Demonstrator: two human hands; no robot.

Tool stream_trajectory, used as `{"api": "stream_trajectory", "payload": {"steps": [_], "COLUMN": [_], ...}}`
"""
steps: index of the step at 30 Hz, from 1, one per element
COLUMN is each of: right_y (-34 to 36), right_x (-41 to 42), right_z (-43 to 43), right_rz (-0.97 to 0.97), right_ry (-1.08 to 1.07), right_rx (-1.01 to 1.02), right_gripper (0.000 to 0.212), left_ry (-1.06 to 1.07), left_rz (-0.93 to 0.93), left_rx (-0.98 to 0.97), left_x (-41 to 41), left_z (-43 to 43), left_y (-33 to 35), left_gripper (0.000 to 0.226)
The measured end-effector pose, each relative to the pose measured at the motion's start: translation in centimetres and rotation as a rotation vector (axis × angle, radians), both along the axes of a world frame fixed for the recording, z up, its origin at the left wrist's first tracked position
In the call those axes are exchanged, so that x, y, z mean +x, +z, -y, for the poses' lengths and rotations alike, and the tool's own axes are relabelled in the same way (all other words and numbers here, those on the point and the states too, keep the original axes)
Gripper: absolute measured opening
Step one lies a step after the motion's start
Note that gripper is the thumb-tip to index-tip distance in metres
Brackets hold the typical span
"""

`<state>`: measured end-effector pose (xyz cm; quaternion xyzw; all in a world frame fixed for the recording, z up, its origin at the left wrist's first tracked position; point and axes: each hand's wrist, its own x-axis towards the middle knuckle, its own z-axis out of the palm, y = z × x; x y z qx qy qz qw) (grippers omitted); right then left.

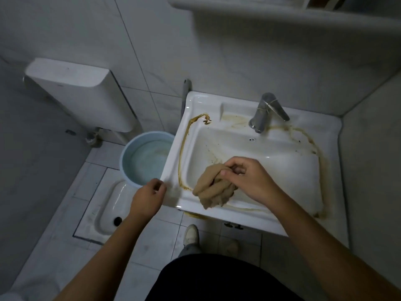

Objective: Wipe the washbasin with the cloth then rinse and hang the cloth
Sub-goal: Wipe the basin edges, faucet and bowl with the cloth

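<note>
Over the washbasin [329, 135] (brown-stained), the right hand [245, 177] grips the cloth [213, 190]; left hand [147, 198] loosely curled, empty.

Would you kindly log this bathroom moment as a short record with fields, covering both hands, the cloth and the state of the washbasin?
right hand: grip closed on the bunched tan cloth, held at the front of the bowl
left hand: empty, loosely curled, at the basin's front left corner
washbasin: white, brown stain trails along the rim
faucet: chrome, no water visibly running
bucket: pale blue, holds water, on the floor left of the basin
</note>
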<state>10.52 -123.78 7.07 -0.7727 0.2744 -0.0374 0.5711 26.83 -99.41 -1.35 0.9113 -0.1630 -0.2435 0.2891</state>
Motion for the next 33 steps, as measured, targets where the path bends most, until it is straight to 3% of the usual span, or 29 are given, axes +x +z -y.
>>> {"api": "stream_trajectory", "payload": {"steps": [4,9,12,17,21,26,29,33], "right_y": [0.5,-0.1,-0.8,-4.6,-10.3,-14.6,-15.4,-15.5], "right_x": [2.7,6.7,10.3,16.9,20.5,19.8,19.8,22.1], "right_z": [2.1,4.3,6.1,10.0,11.2,8.7,8.4,9.1], "right_rz": [0.040,-0.015,-0.031,-0.008,-0.068,-0.068,-0.064,-0.088], "right_ry": [-0.094,-0.135,-0.147,-0.241,-0.224,-0.305,-0.263,-0.106], "right_rx": [-0.085,-0.198,-0.241,-0.293,-0.174,-0.416,-0.491,-0.639], "right_gripper": [0.003,0.005,0.006,0.006,0.039,0.072,0.080,0.072], "left_ry": [-0.011,-0.010,-0.023,-0.200,-0.178,-0.171,-0.192,-0.201], "left_rz": [0.139,0.129,0.090,0.240,0.248,0.269,0.274,0.276], "left_rx": [0.039,0.007,-0.049,-0.178,-0.180,-0.195,-0.191,-0.187], "left_x": [3.0,5.4,6.2,5.5,5.7,6.2,6.3,6.4], "left_z": [2.0,4.6,5.3,5.5,5.6,5.7,5.8,5.8], "left_y": [-1.2,-3.6,-4.8,-6.8,-8.1,-8.3,-8.4,-8.6], "left_gripper": [0.028,0.047,0.045,0.035,0.037,0.037,0.038,0.038]}}
